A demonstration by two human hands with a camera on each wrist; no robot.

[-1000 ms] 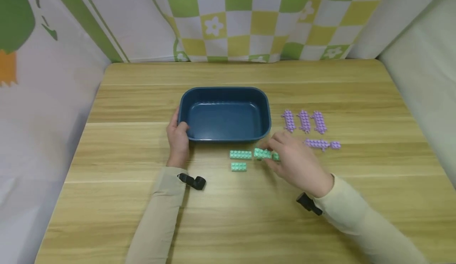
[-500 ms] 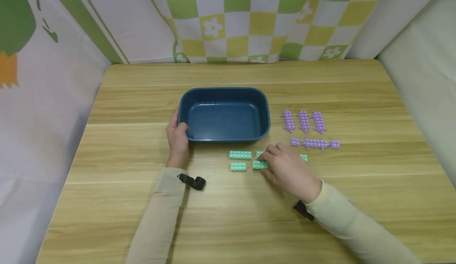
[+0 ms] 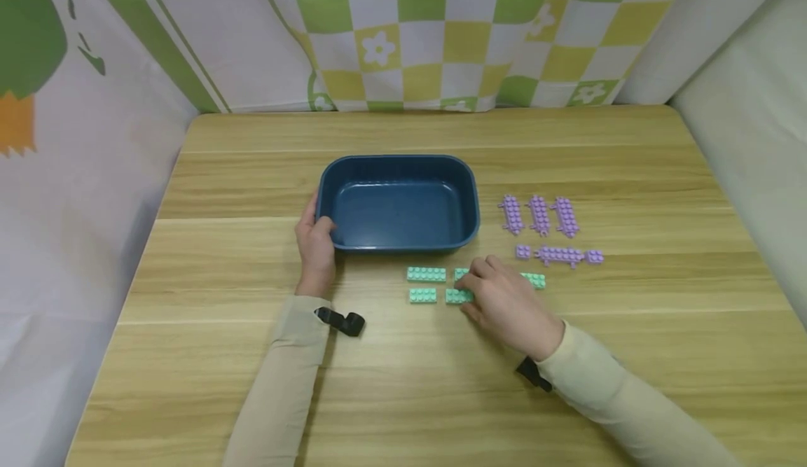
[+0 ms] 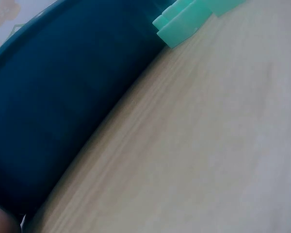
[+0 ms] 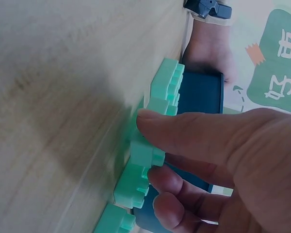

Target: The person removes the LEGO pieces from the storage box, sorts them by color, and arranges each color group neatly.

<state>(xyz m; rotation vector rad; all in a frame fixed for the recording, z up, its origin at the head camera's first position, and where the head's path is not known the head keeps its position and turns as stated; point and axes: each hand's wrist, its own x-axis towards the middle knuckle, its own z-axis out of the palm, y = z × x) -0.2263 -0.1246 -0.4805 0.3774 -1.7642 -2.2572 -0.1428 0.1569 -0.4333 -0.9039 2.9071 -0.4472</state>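
Note:
My left hand (image 3: pixel 315 253) grips the left rim of a dark blue plastic bin (image 3: pixel 397 215), thumb over the edge and fingers along the outside. My right hand (image 3: pixel 511 306) pinches a mint-green toy brick (image 3: pixel 457 297) between thumb and fingers, low at the table. In the right wrist view the thumb covers part of that pinched brick (image 5: pixel 141 150). To its left lies a short green brick (image 3: pixel 422 295); behind it is a longer one (image 3: pixel 426 274). Another green brick (image 3: pixel 461 272) is partly hidden by the fingers, and one more (image 3: pixel 536 281) shows right of the knuckles.
Three purple studded pieces (image 3: pixel 539 215) stand side by side right of the bin. Nearer lies a purple piece (image 3: pixel 560 255) with a small purple brick at each end. A checked cloth (image 3: pixel 466 40) hangs behind the wooden table (image 3: pixel 252 173).
My right hand has brought its green brick down from the back row to the front row, uncovering a small purple brick and other green ones. The left hand and bin stay put.

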